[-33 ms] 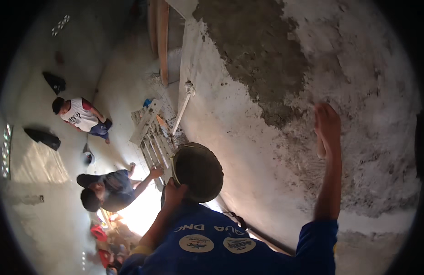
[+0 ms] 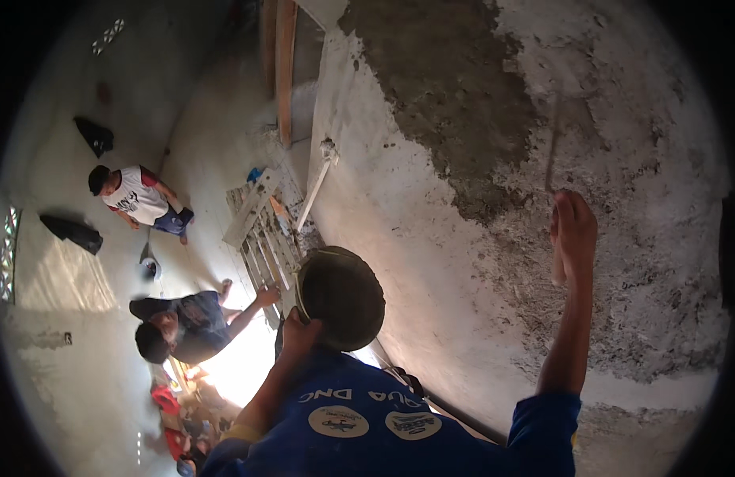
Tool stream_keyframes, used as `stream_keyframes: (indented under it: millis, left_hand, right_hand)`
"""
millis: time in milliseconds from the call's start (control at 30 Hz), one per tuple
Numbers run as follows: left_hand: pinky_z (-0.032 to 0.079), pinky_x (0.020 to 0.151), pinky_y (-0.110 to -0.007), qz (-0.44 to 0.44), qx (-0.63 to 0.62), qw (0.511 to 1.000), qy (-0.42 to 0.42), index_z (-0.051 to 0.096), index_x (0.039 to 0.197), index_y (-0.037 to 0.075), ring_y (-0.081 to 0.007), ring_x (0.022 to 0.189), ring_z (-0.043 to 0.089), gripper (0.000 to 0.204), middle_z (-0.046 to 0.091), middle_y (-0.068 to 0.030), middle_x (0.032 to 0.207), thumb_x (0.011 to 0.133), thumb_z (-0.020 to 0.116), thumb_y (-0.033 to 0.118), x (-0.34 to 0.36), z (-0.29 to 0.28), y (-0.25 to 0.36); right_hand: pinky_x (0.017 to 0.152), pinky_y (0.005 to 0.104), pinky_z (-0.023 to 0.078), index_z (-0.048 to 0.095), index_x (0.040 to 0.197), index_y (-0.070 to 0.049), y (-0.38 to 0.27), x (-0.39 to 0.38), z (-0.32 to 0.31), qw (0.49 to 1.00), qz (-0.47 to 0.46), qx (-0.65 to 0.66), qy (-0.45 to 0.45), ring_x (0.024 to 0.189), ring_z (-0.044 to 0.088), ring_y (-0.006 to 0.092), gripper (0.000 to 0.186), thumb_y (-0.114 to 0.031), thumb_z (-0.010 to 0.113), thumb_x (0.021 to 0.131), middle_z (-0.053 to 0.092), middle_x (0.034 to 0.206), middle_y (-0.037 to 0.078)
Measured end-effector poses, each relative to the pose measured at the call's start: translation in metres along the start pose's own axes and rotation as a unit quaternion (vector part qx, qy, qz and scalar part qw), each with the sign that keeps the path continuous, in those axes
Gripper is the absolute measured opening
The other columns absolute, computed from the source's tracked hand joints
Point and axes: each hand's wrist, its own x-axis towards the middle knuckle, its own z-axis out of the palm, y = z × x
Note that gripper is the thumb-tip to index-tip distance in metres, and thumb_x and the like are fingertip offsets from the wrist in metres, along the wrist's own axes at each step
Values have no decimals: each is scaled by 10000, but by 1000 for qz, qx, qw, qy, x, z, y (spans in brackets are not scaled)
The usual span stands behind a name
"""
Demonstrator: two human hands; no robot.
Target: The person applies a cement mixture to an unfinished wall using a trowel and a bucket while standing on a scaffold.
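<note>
In the head view my left hand (image 2: 302, 330) grips the rim of a round dark bucket (image 2: 344, 302) held against the front of my blue shirt. To the right, my right hand (image 2: 572, 234) is closed on the handle of a long, thin tool (image 2: 553, 151), blurred, which points up along the rough wall (image 2: 622, 262). A patch of wet grey plaster (image 2: 439, 79) covers part of that wall just left of the tool.
A person in dark clothing (image 2: 189, 322) reaches toward a slatted wooden ladder or platform (image 2: 260, 238) at the left. Another person in a white-and-red shirt (image 2: 141, 199) stands farther off. Wooden boards (image 2: 285, 79) rise behind; red items (image 2: 165, 397) lie at lower left.
My right hand has moved slightly down, and the thin tool above it now shows as a blurred streak. The co-worker in dark clothing has shifted slightly left.
</note>
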Motion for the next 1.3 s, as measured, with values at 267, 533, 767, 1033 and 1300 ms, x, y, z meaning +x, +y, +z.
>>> stream_keyframes:
  millis: [267,533,767,1033,1300]
  left_hand:
    - [512,758,-441,49,115,992,14,559,998,-21,-394,863,658,420,655,-251,882,705,682,256,-26,-5,23]
    - [507,790,-455,57,96,992,-59,559,1014,-17,-407,863,650,459,651,-250,895,693,701,279,-42,0,17]
    - [516,737,-422,35,80,996,4,561,978,-22,-342,797,663,429,657,-219,846,670,699,243,-41,-16,26]
    - [510,786,-332,-74,10,997,-15,530,1105,-46,-216,878,636,425,646,-147,963,720,602,118,-34,-24,46]
    - [502,760,-375,-78,32,996,14,542,1047,-37,-276,817,639,382,637,-183,896,730,598,167,-31,-31,52]
  right_hand:
    - [694,383,531,688,866,-119,109,-110,162,837,-90,-401,-361,749,670,249,113,-209,626,842,698,835,96]
    - [584,438,538,660,762,-73,231,-226,322,834,-185,-349,-385,705,680,310,171,-206,562,808,679,790,143]
    - [688,462,538,666,939,-85,175,-235,275,824,-50,-308,-472,811,675,336,341,-390,539,855,685,863,164]
    - [679,439,510,638,1005,-125,83,-146,201,894,-71,-267,-353,779,662,309,383,-482,559,889,681,835,118]
    - [486,282,450,627,981,-57,-66,-21,79,899,110,167,-389,602,550,118,297,-337,644,883,610,756,43]
